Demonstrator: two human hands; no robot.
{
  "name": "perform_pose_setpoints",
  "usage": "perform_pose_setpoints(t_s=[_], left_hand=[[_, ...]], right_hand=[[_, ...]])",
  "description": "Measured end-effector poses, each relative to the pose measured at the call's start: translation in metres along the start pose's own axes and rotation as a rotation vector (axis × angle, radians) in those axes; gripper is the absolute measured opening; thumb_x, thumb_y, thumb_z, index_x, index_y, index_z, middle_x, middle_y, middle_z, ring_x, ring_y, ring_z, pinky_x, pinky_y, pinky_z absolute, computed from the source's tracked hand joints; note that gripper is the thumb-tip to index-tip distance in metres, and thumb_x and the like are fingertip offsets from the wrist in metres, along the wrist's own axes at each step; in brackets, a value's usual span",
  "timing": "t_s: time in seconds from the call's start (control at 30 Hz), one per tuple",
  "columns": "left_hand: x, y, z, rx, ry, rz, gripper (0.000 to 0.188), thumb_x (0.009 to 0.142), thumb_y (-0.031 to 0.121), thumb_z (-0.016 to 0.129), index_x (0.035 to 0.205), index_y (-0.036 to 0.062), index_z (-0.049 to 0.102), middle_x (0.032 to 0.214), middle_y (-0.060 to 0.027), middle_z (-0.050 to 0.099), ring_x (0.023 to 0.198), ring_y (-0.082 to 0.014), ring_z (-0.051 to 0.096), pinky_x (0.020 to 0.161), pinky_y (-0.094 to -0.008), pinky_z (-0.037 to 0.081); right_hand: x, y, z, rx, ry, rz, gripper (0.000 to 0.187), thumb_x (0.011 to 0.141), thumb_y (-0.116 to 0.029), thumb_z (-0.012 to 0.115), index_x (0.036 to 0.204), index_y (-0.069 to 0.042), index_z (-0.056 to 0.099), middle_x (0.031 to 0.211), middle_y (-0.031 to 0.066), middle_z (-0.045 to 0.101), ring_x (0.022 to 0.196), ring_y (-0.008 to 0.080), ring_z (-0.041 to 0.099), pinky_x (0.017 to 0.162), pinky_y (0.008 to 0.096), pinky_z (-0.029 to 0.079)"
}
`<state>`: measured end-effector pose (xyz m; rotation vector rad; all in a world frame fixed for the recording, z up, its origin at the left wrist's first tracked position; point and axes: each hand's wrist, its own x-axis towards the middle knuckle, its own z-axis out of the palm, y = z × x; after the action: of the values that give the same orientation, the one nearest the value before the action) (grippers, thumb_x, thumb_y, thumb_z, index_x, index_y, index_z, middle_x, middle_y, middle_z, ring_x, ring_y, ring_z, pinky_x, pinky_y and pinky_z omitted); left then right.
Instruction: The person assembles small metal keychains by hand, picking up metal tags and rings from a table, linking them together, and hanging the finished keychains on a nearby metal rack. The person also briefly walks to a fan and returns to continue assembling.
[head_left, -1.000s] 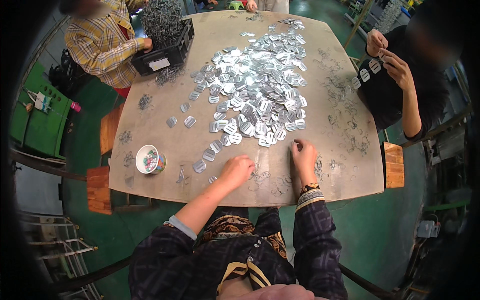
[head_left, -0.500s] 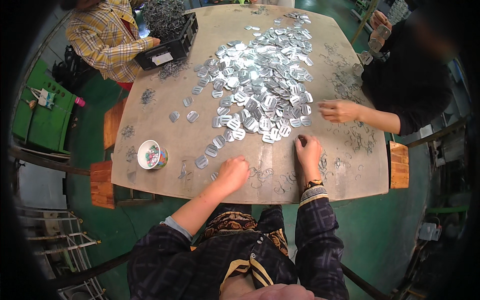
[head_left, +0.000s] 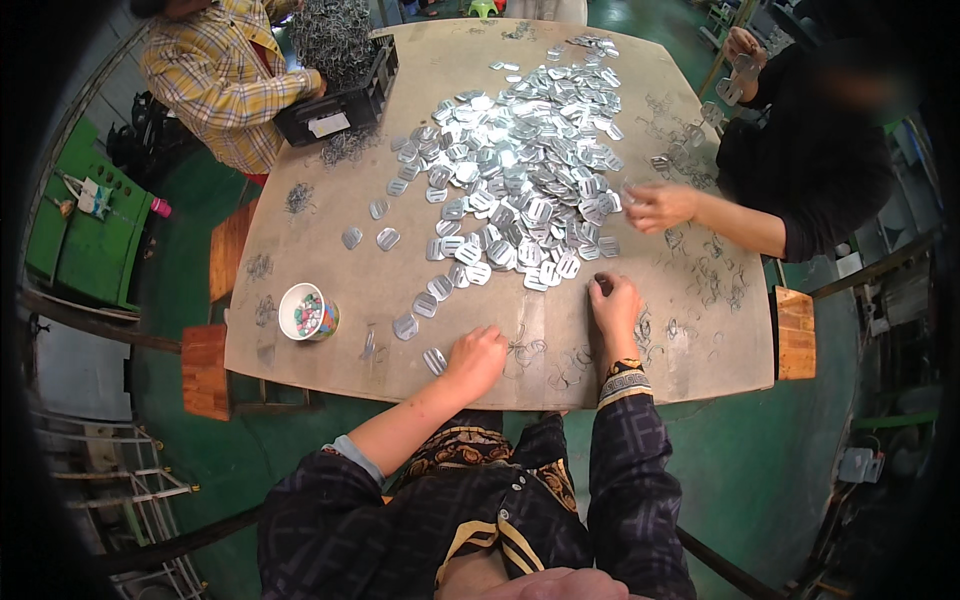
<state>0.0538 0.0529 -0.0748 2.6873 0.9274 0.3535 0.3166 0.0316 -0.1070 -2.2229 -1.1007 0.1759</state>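
Note:
My left hand (head_left: 476, 361) rests low over the near edge of the table, fingers curled closed; whatever they hold, if anything, is hidden. A slotted metal buckle plate (head_left: 434, 361) lies just left of it, and thin wire hooks (head_left: 525, 352) are scattered to its right. My right hand (head_left: 616, 304) is on the tabletop below the pile of silvery buckle plates (head_left: 545, 205). Its thumb and fingers are bent together, and I cannot make out anything between them. More loose wire hooks (head_left: 643, 332) lie beside that wrist.
A paper cup (head_left: 304, 312) with small coloured pieces stands at left. At far left, a person in a checked shirt (head_left: 215, 85) handles a black crate (head_left: 345, 105) of wire pieces. A co-worker's hand (head_left: 662, 207) reaches in from the right. Wooden stools (head_left: 795, 335) flank the table (head_left: 330, 270).
My left hand has shifted slightly right and down, so the buckle plate beside it shows more fully. My right hand has barely moved. The co-worker's hand has moved left to the pile's edge.

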Motion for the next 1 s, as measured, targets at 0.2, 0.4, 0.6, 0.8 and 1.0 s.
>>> perform_pose_setpoints(t_s=[0.2, 0.4, 0.6, 0.8, 1.0], left_hand=[[0.004, -0.005, -0.014, -0.033, -0.075, -0.089, 0.007, 0.074, 0.006, 0.060, 0.072, 0.0006, 0.063, 0.080, -0.0149, 0.061, 0.077, -0.0309, 0.064, 0.068, -0.0413, 0.054], [-0.001, -0.017, -0.017, -0.142, 0.127, 0.012, 0.011, 0.077, 0.013, 0.066, 0.084, 0.0050, 0.068, 0.081, -0.0100, 0.061, 0.080, -0.0318, 0.062, 0.067, -0.0415, 0.052], [-0.007, -0.011, 0.002, -0.044, -0.012, -0.017, 0.008, 0.075, 0.012, 0.066, 0.077, 0.0042, 0.064, 0.081, -0.0099, 0.060, 0.081, -0.0307, 0.062, 0.067, -0.0419, 0.052], [-0.009, -0.017, -0.004, 0.044, -0.035, 0.053, 0.006, 0.073, 0.010, 0.064, 0.074, 0.0032, 0.064, 0.080, -0.0109, 0.061, 0.079, -0.0315, 0.063, 0.065, -0.0422, 0.053], [-0.018, -0.031, -0.026, 0.080, -0.245, 0.075, 0.007, 0.074, 0.010, 0.064, 0.077, 0.0034, 0.065, 0.082, -0.0105, 0.060, 0.085, -0.0310, 0.062, 0.073, -0.0405, 0.052]], right_hand=[[-0.002, 0.000, -0.001, 0.010, 0.020, -0.004, 0.022, 0.076, -0.025, 0.068, 0.092, -0.010, 0.072, 0.084, 0.0121, 0.065, 0.085, 0.0301, 0.062, 0.077, 0.0422, 0.046], [0.001, 0.005, 0.002, 0.033, 0.017, -0.003, 0.023, 0.076, -0.026, 0.068, 0.092, -0.010, 0.072, 0.085, 0.0124, 0.065, 0.084, 0.0297, 0.063, 0.076, 0.0419, 0.047], [0.002, 0.006, 0.000, 0.075, -0.011, 0.013, 0.024, 0.076, -0.026, 0.069, 0.093, -0.009, 0.072, 0.084, 0.0128, 0.066, 0.082, 0.0289, 0.064, 0.075, 0.0408, 0.048], [0.001, 0.005, -0.002, 0.096, -0.030, 0.005, 0.025, 0.076, -0.026, 0.068, 0.094, -0.009, 0.072, 0.085, 0.0134, 0.066, 0.084, 0.0293, 0.064, 0.076, 0.0403, 0.049], [0.002, 0.008, -0.001, 0.096, -0.034, 0.005, 0.027, 0.076, -0.028, 0.068, 0.096, -0.010, 0.073, 0.087, 0.0144, 0.066, 0.085, 0.0302, 0.064, 0.078, 0.0411, 0.049]])
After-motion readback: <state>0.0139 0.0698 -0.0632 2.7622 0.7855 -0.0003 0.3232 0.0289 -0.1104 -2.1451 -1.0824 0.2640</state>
